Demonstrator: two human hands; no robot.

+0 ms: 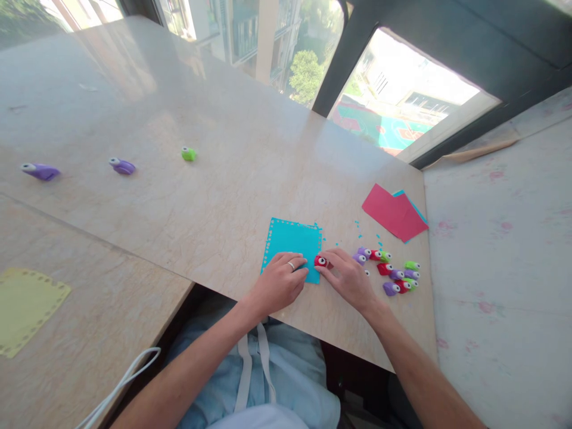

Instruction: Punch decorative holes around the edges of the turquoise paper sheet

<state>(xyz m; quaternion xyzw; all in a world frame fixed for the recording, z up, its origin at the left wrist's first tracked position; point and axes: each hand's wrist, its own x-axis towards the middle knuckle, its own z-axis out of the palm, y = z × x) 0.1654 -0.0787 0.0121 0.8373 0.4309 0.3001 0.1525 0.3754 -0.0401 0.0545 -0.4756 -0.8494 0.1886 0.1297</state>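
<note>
A square of blue paper (289,236) lies near the table's front edge, with punched holes along its left, top and right sides. My left hand (282,282), with a ring on one finger, is on its lower part, fingers curled and pressed onto the sheet. Between the thumb and fingers of my right hand (349,279) is a small red craft hole punch (320,261) with an eye design. This punch sits at the paper's right edge; whether the sheet is inside its slot is too small to tell. Blue paper bits (357,226) are scattered nearby.
Several red, purple and green punches (397,274) cluster right of my right hand. Red sheets (393,211) lie behind them. Far left are two purple punches (123,166), a green punch (188,154) and a punched yellow sheet (31,304). A white cable (129,375) crosses the front edge.
</note>
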